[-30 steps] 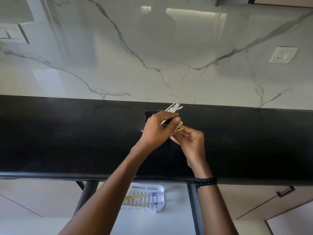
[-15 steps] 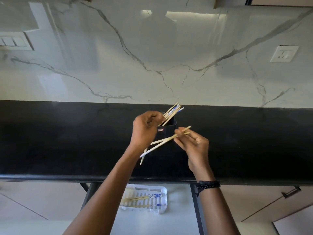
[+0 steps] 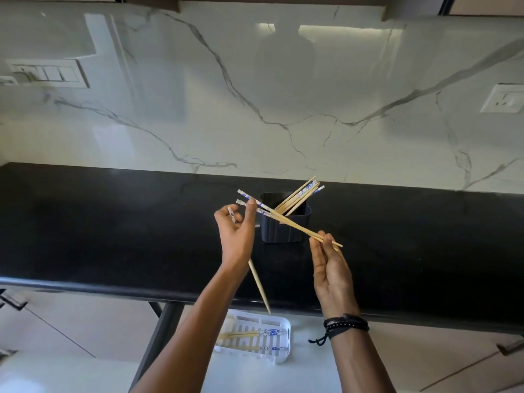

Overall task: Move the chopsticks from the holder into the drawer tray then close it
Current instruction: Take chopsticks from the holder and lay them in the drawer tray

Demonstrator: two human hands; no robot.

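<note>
Pinching a pair (image 3: 297, 226) of chopsticks by its thin tips, the right hand (image 3: 330, 268) slants it across the holder (image 3: 279, 234). The left hand (image 3: 236, 236) grips one chopstick (image 3: 259, 285), tip down above the tray (image 3: 287, 344).

Glossy white marble backsplash (image 3: 283, 95) with grey veins, switch panel (image 3: 48, 73), socket (image 3: 503, 99), above black countertop (image 3: 113, 222).

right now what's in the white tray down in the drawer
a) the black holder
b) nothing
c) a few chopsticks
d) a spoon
c: a few chopsticks already lie across the slats of the white tray, while the black holder stands up on the countertop.
</note>
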